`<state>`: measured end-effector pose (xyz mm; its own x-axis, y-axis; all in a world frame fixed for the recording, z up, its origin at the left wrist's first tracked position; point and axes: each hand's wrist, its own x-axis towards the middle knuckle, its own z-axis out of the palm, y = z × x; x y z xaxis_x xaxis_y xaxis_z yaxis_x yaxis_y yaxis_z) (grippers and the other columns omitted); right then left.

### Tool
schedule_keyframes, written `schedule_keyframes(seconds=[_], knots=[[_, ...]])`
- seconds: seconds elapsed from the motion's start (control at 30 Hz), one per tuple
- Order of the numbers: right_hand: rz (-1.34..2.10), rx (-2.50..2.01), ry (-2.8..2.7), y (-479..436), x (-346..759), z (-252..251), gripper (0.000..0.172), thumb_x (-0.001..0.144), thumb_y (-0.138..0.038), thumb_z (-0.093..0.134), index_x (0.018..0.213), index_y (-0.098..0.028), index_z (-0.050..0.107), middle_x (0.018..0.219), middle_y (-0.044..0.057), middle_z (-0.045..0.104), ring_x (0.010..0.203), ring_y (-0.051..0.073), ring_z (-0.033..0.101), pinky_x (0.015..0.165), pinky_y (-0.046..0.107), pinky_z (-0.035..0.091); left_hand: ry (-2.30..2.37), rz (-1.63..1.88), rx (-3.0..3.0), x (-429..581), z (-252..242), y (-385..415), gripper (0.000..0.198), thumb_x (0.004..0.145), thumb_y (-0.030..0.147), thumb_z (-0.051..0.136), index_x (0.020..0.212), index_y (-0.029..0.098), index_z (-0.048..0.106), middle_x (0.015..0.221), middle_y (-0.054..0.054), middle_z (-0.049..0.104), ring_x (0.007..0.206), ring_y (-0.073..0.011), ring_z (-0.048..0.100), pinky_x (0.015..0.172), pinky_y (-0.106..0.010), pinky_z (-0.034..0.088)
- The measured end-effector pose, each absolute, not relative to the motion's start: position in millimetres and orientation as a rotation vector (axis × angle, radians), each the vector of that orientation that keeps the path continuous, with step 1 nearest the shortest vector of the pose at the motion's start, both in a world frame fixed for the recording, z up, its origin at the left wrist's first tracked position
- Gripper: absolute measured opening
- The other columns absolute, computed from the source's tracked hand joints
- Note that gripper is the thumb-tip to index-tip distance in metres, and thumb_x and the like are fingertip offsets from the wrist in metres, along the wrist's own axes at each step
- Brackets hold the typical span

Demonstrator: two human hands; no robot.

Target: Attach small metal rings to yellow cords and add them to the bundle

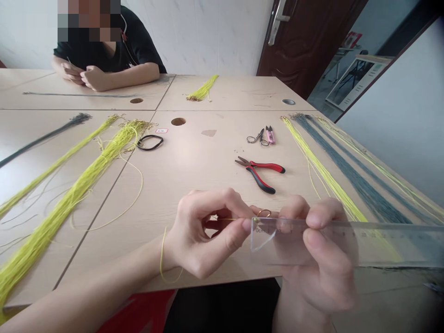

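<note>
My right hand (322,249) grips a clear plastic ruler (381,240), its thumb and finger closed on the top edge. The ruler's zero end points left, toward my other hand. My left hand (208,231) pinches a thin yellow cord (227,219) right beside that end. A small gold ring (265,212) shows just above the ruler's zero mark, by my left fingertips. Part of the yellow cord hangs around my left wrist. Fingers of my right hand lie behind the ruler, partly seen through it.
Pliers (260,171) with red and black handles lie ahead, near small scissors (258,138) and pink snips (270,135). Yellow cord bundles (86,194) and a black loop (150,142) lie left; grey-blue cords (343,166) lie right. Across the table sits a person (111,69).
</note>
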<state>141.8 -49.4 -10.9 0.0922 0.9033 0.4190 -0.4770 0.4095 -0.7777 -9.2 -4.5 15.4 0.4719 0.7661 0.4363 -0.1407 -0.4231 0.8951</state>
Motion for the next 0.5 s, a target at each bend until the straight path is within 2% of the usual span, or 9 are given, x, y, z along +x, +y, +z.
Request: schedule_keyframes(seconds=[0.4,0.5], knots=[[1.104,-0.43,-1.068,-45.4,143.9,-14.8,0.013,0.089,-0.016,0.047,0.094,-0.025,0.055,0.081,-0.001,0.056,0.091,0.025,0.066,0.08,0.046,0.054,0.482,1.173,1.734,-8.3,12.9,-2.8,0.013,0.08,0.011,0.053,0.068,0.015,0.052,0.052,0.003,0.05,0.042,-0.0059,0.035,0.036,-0.02,0.026],[1.056,-0.469,-1.053,-45.7,145.9,-16.9,0.015,0.088,-0.014,0.047,0.092,-0.023,0.058,0.09,0.002,0.056,0.098,0.026,0.063,0.085,0.047,0.053,0.592,1.184,1.734,-7.9,10.5,1.3,0.014,0.083,0.013,0.054,0.069,0.015,0.053,0.05,0.003,0.049,0.041,-0.006,0.037,0.037,-0.02,0.026]])
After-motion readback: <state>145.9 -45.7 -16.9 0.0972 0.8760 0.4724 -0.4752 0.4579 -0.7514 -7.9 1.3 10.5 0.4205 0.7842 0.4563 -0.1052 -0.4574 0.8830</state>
